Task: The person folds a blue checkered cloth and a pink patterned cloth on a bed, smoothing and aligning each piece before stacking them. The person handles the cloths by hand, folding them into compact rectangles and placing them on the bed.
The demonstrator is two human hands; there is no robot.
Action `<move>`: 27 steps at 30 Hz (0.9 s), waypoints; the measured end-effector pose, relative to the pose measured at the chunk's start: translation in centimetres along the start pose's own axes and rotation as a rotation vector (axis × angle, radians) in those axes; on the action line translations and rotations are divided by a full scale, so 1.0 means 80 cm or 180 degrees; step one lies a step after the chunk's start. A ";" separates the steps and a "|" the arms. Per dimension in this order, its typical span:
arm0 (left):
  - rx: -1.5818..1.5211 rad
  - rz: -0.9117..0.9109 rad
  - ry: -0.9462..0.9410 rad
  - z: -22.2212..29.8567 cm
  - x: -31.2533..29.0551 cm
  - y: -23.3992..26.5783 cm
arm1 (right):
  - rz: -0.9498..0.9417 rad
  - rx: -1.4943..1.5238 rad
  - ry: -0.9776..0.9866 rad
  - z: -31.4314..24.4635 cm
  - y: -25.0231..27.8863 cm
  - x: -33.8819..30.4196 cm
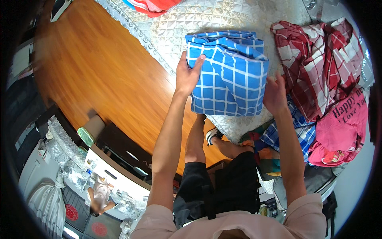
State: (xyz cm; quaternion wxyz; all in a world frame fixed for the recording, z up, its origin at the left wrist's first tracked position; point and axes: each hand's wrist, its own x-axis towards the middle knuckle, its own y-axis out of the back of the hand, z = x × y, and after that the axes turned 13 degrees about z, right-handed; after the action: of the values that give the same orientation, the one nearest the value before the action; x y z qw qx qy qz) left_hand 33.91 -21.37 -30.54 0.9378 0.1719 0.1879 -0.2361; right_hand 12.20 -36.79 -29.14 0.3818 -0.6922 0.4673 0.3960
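Note:
A folded blue cloth with white checks point(229, 77), seemingly a garment or bed linen, is in front of me at the near edge of the bed. My left hand point(188, 77) grips its left side, thumb on top and the other fingers hidden behind or under it. Along the right edge is my right hand point(275, 95), its fingers slightly blurred and pointing away from me; it looks open, close against the cloth. The upper layers of the cloth are loosely creased.
A cream quilted bedspread point(167, 30) lies under it. To the right are a red-and-white plaid cloth point(314, 59), a pink printed garment point(338, 131) and a blue plaid cloth point(304, 137). A red cloth point(153, 6) lies at the far edge. Left is wooden floor point(103, 75), with a dark-fronted cabinet point(123, 149).

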 end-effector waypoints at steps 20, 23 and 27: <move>0.3091 0.1338 -0.0804 -0.035 0.064 -0.038 | 0.2458 -0.3677 0.4399 -0.024 -0.102 0.128; 0.2913 0.1382 -0.0989 -0.032 0.069 -0.034 | 0.2528 -0.3716 0.4303 -0.026 -0.095 0.140; 0.2656 0.1523 -0.1615 -0.029 0.089 -0.045 | 0.2637 -0.3845 0.4369 -0.030 -0.093 0.164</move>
State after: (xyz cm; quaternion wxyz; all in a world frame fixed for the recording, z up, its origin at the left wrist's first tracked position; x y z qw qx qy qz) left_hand 37.28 -26.08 -36.50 0.8334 0.5051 -0.1985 -0.1047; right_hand 23.03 -41.45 -38.88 -0.5536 -0.6313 0.5112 0.1835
